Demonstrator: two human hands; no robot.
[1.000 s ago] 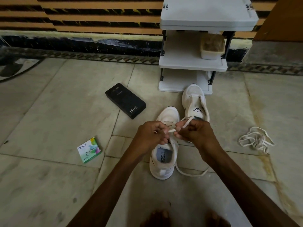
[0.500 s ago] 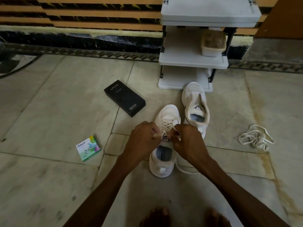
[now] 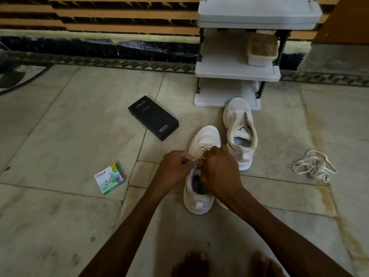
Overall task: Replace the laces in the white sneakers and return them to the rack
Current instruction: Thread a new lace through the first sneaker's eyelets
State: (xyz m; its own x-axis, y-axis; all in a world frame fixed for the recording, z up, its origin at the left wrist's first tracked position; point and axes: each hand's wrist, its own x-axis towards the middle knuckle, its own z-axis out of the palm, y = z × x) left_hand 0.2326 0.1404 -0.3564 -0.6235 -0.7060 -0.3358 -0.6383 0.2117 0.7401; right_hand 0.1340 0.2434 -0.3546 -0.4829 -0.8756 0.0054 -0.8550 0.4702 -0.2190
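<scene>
A white sneaker [image 3: 205, 136] stands on the floor in front of me, toe pointing away. My left hand [image 3: 175, 168] and my right hand [image 3: 219, 168] are both over its tongue, each pinching an end of the white lace [image 3: 201, 157] threaded through its eyelets. The second white sneaker [image 3: 239, 128] stands just to the right, without a lace, its toe near the foot of the white shoe rack [image 3: 235, 70]. A loose bundle of off-white laces [image 3: 313, 166] lies on the floor at the right.
A black phone box [image 3: 153, 117] lies left of the sneakers. A small green and white Odonil box [image 3: 109, 178] lies nearer, at the left. A tub [image 3: 261, 49] sits on the rack's middle shelf. My bare feet [image 3: 225, 264] show at the bottom edge.
Both hands have come down from a raised pull on the lace to sit low over the sneaker's tongue, and the slack lace beside the shoe's right side is no longer visible.
</scene>
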